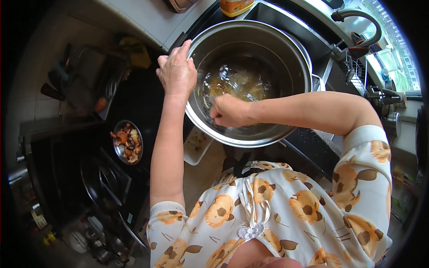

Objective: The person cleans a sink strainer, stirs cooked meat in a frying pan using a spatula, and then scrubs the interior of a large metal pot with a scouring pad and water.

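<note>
A large stainless steel pot (298, 72) stands tilted at the sink, with bubbly, yellowish water (238, 83) in its bottom. My left hand (177, 68) grips the pot's rim at its left side, the fingers lying along the outer edge. Inside the pot, near the lower left wall, my right hand (231, 110) is curled around a blurred, shiny thing, perhaps a metal scourer (208, 101); most of it is hidden by the fingers and its kind cannot be told for sure.
An oval metal dish of cooked food pieces (128, 142) rests on the dark counter at left. Below the pot is a white tray (192, 158) with bits in it. A curved faucet (377, 25) stands upper right; a yellow-orange bottle (234, 7) is behind the pot. A wok (94, 184) sits lower left.
</note>
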Action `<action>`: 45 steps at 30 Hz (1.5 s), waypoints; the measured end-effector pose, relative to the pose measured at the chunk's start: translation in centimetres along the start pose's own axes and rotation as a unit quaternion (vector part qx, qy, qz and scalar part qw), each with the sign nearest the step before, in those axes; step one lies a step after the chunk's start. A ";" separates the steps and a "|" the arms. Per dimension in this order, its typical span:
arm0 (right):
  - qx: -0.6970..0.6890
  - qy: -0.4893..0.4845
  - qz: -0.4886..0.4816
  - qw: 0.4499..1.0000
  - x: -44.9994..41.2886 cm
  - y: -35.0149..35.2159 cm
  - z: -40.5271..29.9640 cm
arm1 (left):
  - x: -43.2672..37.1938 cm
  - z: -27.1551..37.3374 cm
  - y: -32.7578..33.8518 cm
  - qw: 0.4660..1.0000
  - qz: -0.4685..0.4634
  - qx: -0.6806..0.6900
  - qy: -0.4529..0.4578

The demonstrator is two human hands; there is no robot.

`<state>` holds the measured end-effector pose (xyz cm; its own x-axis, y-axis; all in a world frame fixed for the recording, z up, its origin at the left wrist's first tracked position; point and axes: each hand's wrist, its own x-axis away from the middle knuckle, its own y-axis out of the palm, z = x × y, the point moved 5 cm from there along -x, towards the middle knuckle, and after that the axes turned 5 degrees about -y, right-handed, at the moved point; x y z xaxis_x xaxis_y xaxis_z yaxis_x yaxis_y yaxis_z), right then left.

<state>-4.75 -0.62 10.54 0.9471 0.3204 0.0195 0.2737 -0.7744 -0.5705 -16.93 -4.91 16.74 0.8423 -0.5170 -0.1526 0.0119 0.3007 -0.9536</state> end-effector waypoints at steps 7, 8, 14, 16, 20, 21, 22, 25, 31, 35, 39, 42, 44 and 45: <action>-0.069 0.069 0.215 0.972 -3.1 -1.0 3.2 | -0.3 0.6 0.3 1.000 -0.005 -0.006 0.004; -0.037 0.051 0.121 0.991 -2.0 -0.4 2.1 | -0.4 0.4 0.4 1.000 -0.007 -0.003 0.000; -0.049 0.114 0.124 0.985 -3.0 -0.8 2.3 | -0.5 0.8 -0.1 1.000 0.000 -0.006 0.012; -0.113 0.222 0.169 0.954 -4.6 -1.9 4.4 | -0.5 0.8 0.2 1.000 0.008 -0.012 0.019; 0.162 0.099 0.145 0.971 -5.3 -3.5 4.3 | -0.6 0.2 0.2 0.999 0.017 -0.002 0.036; 0.307 0.064 0.086 0.946 -5.7 -4.4 4.7 | -0.8 0.4 0.0 0.999 0.020 -0.004 0.037; 0.374 0.026 0.087 0.923 -5.7 -5.8 4.3 | -0.7 0.0 -0.2 0.999 0.015 0.012 0.030; 0.451 0.205 0.021 0.869 -4.1 -10.1 8.5 | -1.2 0.0 -0.5 0.998 0.019 0.039 0.046; 0.685 0.086 -0.125 0.712 0.7 -1.1 8.5 | -2.8 -1.9 -0.8 0.976 -0.080 0.202 0.023; 0.331 0.045 -0.110 0.936 0.0 -2.3 8.1 | -2.9 -3.3 -0.1 0.946 -0.063 0.314 -0.046; 0.429 0.231 -0.080 0.870 0.2 -7.5 10.2 | -1.4 -3.6 0.6 0.844 -0.140 0.493 -0.156; 0.099 0.397 0.035 0.912 0.1 -8.6 10.7 | -0.4 -4.2 0.2 0.787 -0.197 0.541 -0.219; 0.020 0.377 0.163 0.911 -0.5 -9.3 11.0 | 0.1 -4.0 0.3 0.742 -0.226 0.587 -0.234; -0.061 0.350 0.287 0.890 -0.5 -9.8 11.3 | 0.2 -4.0 0.2 0.743 -0.226 0.586 -0.232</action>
<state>-9.74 12.96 6.81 0.7974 -0.5327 0.2837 -0.3136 -0.7673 -0.5594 -18.90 -8.17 15.52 0.7012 -0.5282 0.4789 0.5823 0.8118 0.0429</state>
